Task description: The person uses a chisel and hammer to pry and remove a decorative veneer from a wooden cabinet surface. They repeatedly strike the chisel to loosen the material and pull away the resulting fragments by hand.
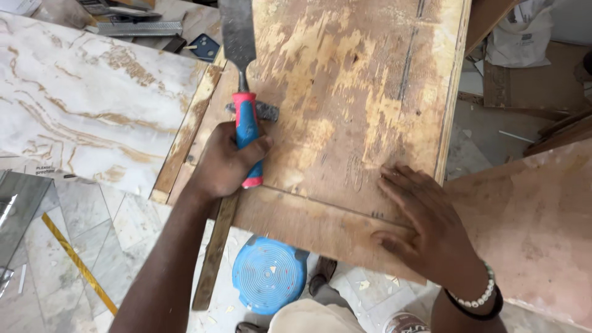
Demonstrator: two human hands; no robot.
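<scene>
My left hand is closed around the red and blue handle of a wide metal scraper, whose flat blade points away from me and lies on a worn plywood board. My right hand rests flat, fingers spread, on the near right part of that board. It wears a white bead bracelet and a dark band at the wrist. The board's surface shows pale, patchy scraped areas and leftover glue. A small grey block lies on the board just right of the scraper handle.
A marble-patterned sheet lies to the left. A pinkish panel stands at the right. Below the board are a blue round stool, a wooden strip, a yellow tape strip and tiled floor. Metal strips and clutter sit at the top.
</scene>
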